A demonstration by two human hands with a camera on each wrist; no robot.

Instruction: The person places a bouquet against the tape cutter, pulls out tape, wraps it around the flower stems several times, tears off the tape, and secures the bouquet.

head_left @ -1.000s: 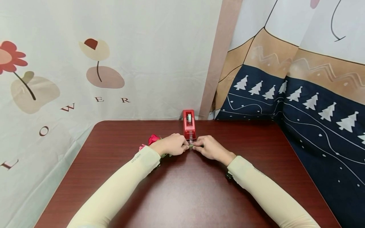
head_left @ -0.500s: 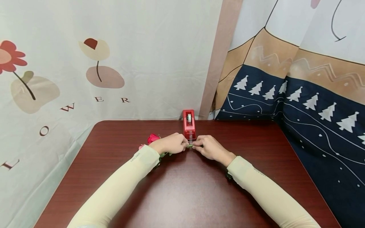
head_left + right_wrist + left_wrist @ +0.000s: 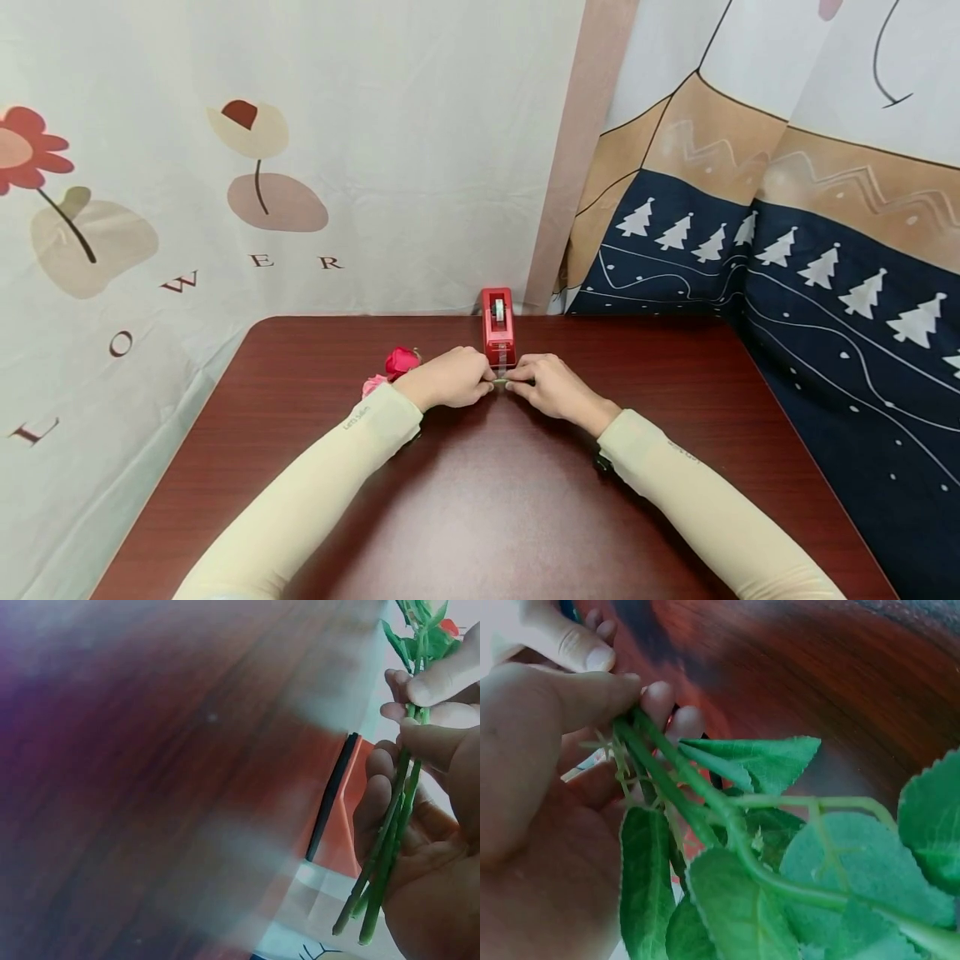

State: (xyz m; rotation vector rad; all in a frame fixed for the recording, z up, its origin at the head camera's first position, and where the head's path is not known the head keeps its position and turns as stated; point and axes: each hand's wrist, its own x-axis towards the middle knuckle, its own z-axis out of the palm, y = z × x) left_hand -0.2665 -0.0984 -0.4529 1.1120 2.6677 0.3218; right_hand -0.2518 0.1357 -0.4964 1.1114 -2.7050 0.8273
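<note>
A small bunch of artificial roses lies across the space before me, with a red rose (image 3: 402, 362) and a pink rose (image 3: 373, 385) showing beyond my left forearm. My left hand (image 3: 453, 377) pinches the green stems (image 3: 682, 787) just below the leaves (image 3: 742, 907). Close beside it, my right hand (image 3: 551, 386) pinches the same stems between thumb and fingers, and their cut ends (image 3: 366, 934) stick out past its palm. A strip of clear tape (image 3: 502, 363) runs from the red tape dispenser (image 3: 496, 333) down to the stems between both hands.
The dispenser stands near the back edge of the dark red-brown wooden table (image 3: 495, 500). Behind it hangs a pale curtain (image 3: 420, 167) with printed flowers, and a navy curtain (image 3: 840, 350) with white trees hangs at the right.
The rose heads have shifted slightly and show more beside the left sleeve. Leaves seen earlier below the left wrist are now hidden. Both hands have moved very slightly toward the dispenser.
</note>
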